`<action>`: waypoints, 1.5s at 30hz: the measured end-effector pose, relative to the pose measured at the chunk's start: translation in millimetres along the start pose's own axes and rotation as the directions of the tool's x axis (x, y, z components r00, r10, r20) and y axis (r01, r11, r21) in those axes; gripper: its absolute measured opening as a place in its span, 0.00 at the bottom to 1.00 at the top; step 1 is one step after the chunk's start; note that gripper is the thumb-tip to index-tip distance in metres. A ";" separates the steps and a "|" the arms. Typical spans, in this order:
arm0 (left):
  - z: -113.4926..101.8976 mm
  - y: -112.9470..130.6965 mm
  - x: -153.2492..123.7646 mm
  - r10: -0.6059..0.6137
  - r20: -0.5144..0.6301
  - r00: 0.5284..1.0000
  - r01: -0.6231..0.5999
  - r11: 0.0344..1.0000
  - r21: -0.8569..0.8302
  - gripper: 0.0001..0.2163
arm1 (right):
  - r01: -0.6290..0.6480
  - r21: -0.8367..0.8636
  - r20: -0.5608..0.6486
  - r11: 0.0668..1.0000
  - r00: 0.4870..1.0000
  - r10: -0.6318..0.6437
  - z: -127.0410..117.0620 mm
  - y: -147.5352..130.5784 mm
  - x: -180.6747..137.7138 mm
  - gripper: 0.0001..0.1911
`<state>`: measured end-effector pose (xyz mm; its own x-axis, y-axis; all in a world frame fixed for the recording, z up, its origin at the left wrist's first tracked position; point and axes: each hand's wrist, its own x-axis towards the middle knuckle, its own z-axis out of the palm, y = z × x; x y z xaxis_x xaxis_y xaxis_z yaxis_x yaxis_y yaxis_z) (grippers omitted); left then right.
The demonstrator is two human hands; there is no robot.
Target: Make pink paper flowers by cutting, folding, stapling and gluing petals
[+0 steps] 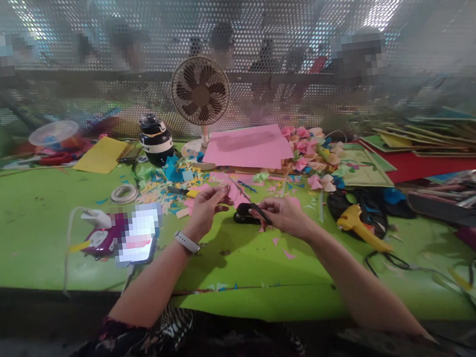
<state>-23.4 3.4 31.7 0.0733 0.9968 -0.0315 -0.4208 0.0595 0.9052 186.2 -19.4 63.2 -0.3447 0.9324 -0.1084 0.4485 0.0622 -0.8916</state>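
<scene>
My left hand [205, 206] is raised over the green table [32, 219], its fingers pinched on a small piece of pink paper [232, 193]. My right hand [284, 214] is closed around black-handled scissors [248, 213], whose blades point up towards the pink piece. A pale watch sits on my left wrist. Small coloured paper scraps [165, 187] lie scattered just beyond both hands.
A phone [138, 241] on a charger cable lies to the left. A small fan [200, 94], a black jar [156, 141] and pink sheets [247, 146] stand behind. Folded paper flowers [308, 153], a yellow glue gun [361, 227] and stacked card [427, 145] fill the right. People sit behind a mesh screen.
</scene>
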 end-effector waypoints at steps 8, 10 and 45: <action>0.7 0.7 1.0 0.046 0.004 0.999 -0.046 0.999 0.009 0.20 | -0.014 0.003 0.004 1.000 1.000 0.014 0.6 2.6 0.9 0.26; 1.1 0.6 1.1 0.051 0.002 0.999 -0.051 0.999 0.005 0.20 | -0.006 -0.002 0.004 1.000 1.000 0.006 0.3 5.5 2.1 0.26; 0.8 1.2 -3.4 -0.045 0.063 0.997 0.047 0.998 -0.037 0.19 | -0.038 0.022 0.075 0.999 0.997 0.036 -6.1 -14.5 -1.2 0.30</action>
<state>-23.4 0.1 33.2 0.1487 0.9878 -0.0452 -0.4500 0.1083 0.8864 185.1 -19.3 79.0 -0.3894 0.9046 -0.1733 0.4430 0.0189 -0.8963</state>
